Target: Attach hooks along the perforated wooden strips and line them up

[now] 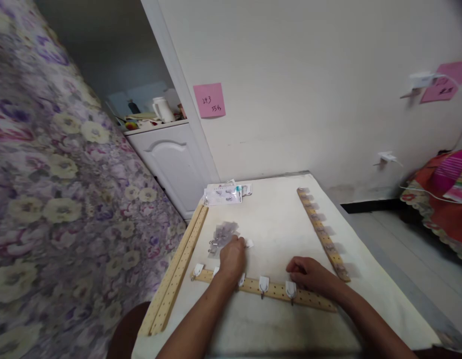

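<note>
My left hand [232, 257] is closed, its fingertips pinched by a small white hook [249, 243], just right of a pile of clear adhesive hooks [222, 237]. Part of the white hook is hidden by the fingers. My right hand [305, 271] hovers by the right part of a perforated wooden strip [275, 291]; its fingers are loosely curled, thumb and forefinger apart, with nothing seen between them. White hooks [264, 284] sit spaced along this strip, and my left forearm covers part of it.
Clear hooks line another wooden strip [322, 234] on the right of the white table [268, 214]. Two bare perforated strips [178, 269] lie along the left edge. Packaged hooks [224, 195] rest at the back, near the wall. A floral curtain [66, 189] hangs left.
</note>
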Demonstrator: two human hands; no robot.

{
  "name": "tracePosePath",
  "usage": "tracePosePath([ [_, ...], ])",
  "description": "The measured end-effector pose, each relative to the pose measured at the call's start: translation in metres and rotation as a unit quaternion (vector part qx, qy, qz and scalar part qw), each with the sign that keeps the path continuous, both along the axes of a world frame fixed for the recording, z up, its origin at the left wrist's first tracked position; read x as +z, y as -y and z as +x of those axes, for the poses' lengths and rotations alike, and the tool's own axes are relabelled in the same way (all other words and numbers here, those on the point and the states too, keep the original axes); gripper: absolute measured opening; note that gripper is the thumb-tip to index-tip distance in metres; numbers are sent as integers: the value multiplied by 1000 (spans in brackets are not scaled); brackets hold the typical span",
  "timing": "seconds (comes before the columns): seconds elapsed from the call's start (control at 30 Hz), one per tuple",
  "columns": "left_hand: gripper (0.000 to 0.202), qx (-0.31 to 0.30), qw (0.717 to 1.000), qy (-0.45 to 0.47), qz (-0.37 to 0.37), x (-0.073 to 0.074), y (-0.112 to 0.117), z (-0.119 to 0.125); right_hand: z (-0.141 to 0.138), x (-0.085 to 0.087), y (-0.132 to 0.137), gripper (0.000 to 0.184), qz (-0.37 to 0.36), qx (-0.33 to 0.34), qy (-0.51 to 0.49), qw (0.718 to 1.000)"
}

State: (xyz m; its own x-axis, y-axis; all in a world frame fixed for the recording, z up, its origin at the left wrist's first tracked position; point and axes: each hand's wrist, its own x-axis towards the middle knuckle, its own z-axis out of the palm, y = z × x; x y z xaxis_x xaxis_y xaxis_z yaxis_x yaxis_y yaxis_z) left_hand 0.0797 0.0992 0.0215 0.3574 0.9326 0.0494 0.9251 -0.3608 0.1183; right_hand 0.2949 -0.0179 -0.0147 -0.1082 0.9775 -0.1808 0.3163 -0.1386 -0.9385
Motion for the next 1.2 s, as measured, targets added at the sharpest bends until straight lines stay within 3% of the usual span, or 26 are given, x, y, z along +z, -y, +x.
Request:
tracePosePath([
  [0.1, 17, -2, 1000, -7, -5, -1, -1, 2, 4, -3, -2, 7, 14, -2, 12, 1000],
  [0.23, 18, -20, 1000, 20, -4, 10, 8, 4, 14, -4, -6, 10, 36, -49, -11, 998],
  [0.37, 20, -76, 993, 88, -4, 28, 33, 15, 22, 4, -7, 21, 26, -90, -84, 992],
  [0.5, 13, -139, 975, 171, -41, 37, 66, 36, 23, 17, -1, 35, 25, -81, -152, 985],
  [0.63, 10, -168, 949, 248, -96, 33, 94, 53, 27, 25, 9, 32, 21, -71, -173, 982],
  [0.77, 11, -156, 912, 343, -161, 27, 111, 62, 35, 27, 19, 31, 3, -66, -172, 983],
  [0.9, 11, -157, 905, 351, -182, 21, 122, 67, 39, 30, 27, 35, -16, -65, -167, 984],
  [1.2, 9, -162, 901, 355, -192, 10, 138, 74, 46, 29, 37, 21, -7, -18, -123, 992],
])
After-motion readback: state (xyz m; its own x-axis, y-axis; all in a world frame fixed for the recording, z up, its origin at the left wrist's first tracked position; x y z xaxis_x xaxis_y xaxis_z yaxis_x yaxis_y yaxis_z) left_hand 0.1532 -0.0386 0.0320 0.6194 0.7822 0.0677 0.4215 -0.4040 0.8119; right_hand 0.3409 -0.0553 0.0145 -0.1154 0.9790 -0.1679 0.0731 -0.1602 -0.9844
